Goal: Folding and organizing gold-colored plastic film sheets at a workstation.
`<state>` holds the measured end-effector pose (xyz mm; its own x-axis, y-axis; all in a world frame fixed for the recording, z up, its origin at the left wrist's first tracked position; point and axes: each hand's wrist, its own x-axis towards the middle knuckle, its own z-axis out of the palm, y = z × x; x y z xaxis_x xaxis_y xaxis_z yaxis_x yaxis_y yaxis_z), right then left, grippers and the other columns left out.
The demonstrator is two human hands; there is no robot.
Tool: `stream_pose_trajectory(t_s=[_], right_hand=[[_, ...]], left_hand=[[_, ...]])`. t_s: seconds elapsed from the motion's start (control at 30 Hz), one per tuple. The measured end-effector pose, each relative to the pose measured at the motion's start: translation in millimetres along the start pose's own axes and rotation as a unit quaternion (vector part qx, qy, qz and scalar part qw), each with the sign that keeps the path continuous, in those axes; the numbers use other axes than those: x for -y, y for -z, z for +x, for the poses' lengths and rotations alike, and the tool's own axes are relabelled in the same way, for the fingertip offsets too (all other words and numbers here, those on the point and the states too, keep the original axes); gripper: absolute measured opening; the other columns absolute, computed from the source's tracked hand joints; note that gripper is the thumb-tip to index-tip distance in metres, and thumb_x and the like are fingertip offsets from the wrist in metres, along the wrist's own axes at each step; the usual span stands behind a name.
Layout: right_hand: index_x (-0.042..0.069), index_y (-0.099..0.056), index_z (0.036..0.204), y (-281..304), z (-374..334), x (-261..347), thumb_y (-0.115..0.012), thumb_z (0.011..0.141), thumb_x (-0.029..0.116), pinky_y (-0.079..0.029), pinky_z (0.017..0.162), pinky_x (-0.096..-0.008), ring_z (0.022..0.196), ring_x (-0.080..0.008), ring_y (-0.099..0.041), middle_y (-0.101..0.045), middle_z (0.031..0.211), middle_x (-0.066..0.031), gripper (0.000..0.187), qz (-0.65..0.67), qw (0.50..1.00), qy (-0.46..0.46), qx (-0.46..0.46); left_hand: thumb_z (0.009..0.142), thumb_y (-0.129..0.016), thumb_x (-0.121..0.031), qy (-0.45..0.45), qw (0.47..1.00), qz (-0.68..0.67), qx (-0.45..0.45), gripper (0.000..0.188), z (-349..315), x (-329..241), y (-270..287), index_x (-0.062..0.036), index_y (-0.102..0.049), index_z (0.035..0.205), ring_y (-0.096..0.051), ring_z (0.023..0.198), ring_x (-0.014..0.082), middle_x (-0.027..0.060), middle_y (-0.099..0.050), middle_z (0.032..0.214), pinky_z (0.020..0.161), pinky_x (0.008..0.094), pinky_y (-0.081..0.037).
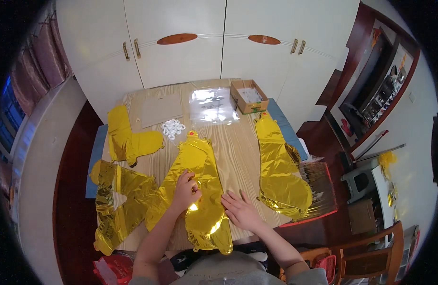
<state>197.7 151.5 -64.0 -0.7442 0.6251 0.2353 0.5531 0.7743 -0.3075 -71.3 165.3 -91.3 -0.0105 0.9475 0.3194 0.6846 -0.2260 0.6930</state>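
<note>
While our left hand rests curled on the middle gold balloon, we see that its fingertips bunch together over the foil as if pinching a small fold, though we cannot tell whether anything is truly gripped between them. Our right hand lies flat beside it, fingers spread and empty, palm down, its fingertips touching the balloon's right edge on the table. From both sets of fingers the balloon runs straight away from us, its long axis stretching from the near table edge below our wrists up to a small red tip far beyond the fingertips. We judge the left hand the nearer one, sitting directly on the foil near its midline, while the right touches only its margin. Left of the left fingers lies another crumpled balloon; right of the right fingers, well apart, lies a third. Beyond the fingertips sit white rings, a clear bag and a box.
</note>
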Motion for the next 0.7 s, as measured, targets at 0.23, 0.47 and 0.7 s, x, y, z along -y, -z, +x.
stream_pose_trajectory(t_s=[0.23,0.47,0.7], right_hand=[[0.007,-0.053,0.133,-3,-1,0,-0.052,0.095,0.028,-0.019,0.116,-0.0509,0.137,-0.0216,-0.038,-0.051,0.14,-0.0065,0.044,-0.036,0.999,0.004,0.002],[0.007,-0.056,0.131,-6,-2,0,-0.052,0.095,0.029,-0.02,0.116,-0.0508,0.135,-0.0215,-0.041,-0.053,0.138,-0.0066,0.042,-0.045,0.999,0.005,-0.011],[0.006,-0.057,0.129,-5,-2,0,-0.052,0.094,0.029,-0.02,0.116,-0.0498,0.135,-0.0211,-0.042,-0.054,0.137,-0.0068,0.042,-0.056,0.998,0.006,-0.008]], left_hand=[[0.068,-0.069,-0.011,-0.017,1.0,0.006,-0.017,0.017,0,0,-2,-0.0029,-0.054,0.07,-0.038,0.13,0.0471,0.0215,-0.053,0.124,0.104,0.0519,-0.035],[0.071,-0.072,-0.018,-0.017,0.995,0.082,-0.044,0.032,1,-11,1,-0.0036,-0.059,0.097,-0.034,0.133,0.046,0.0227,-0.049,0.13,0.107,0.0527,-0.032],[0.089,-0.059,-0.027,-0.21,0.941,0.201,0.175,0.044,22,-58,2,-0.0053,-0.055,0.128,-0.04,0.133,0.0315,0.0132,-0.05,0.137,0.11,0.0519,-0.028]])
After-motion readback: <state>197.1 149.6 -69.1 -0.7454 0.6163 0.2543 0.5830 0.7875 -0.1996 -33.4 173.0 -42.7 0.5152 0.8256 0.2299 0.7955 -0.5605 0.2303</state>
